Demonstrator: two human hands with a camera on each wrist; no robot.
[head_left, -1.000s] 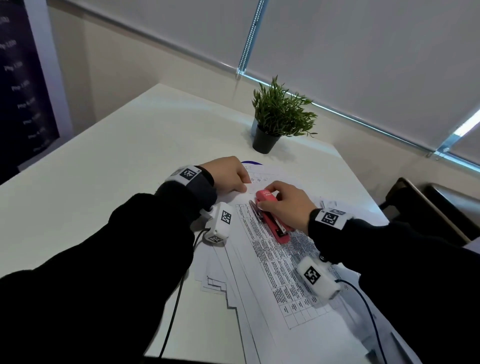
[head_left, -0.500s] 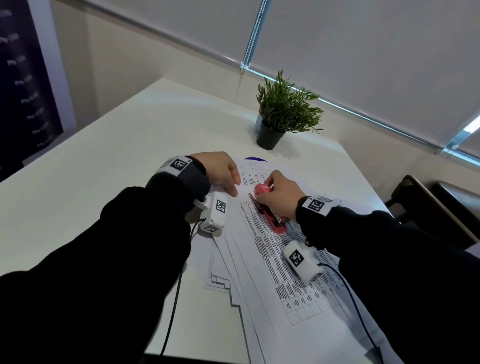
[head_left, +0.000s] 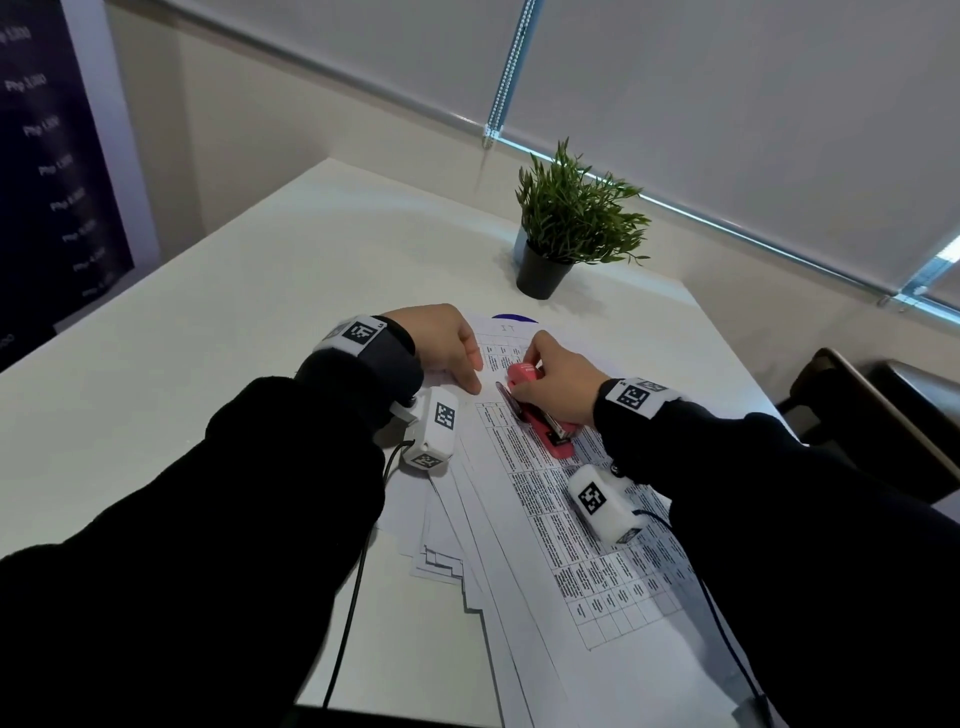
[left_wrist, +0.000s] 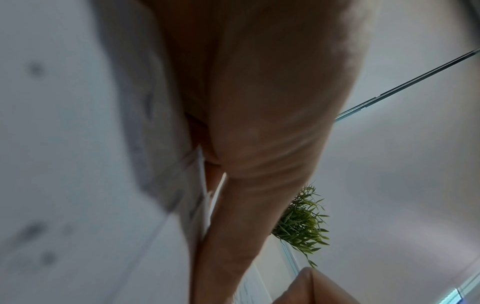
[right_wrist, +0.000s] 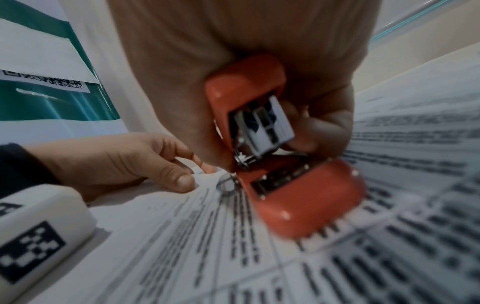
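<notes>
A stack of printed sheets (head_left: 571, 545), covered in tables of small text, is lying fanned on the white table (head_left: 260, 338), trailing from the red stapler (head_left: 550, 436) back toward the person. The stapler's base is resting flat on the top sheet, near the far corner of the stack, so the paper is bearing its weight while the nose is being lined up.

The right hand (head_left: 558, 384) is curling over the stapler's upper arm, thumb on one side and fingers on the other. In the right wrist view that arm is standing raised off the base, mouth open, seemingly ready for a press. Whether the corner is already lying inside the mouth cannot be told.

Just left of the stapler's nose, the left hand (head_left: 441, 348) is pinching the corner of the sheets between its thumb (right_wrist: 182, 181) and curled fingers, probably squaring the edges and stopping them from sliding.

Well beyond the stapler, a potted plant (head_left: 571, 228) is standing at the table's far edge, and behind it a roller blind (head_left: 727, 104) is hanging lowered.
</notes>
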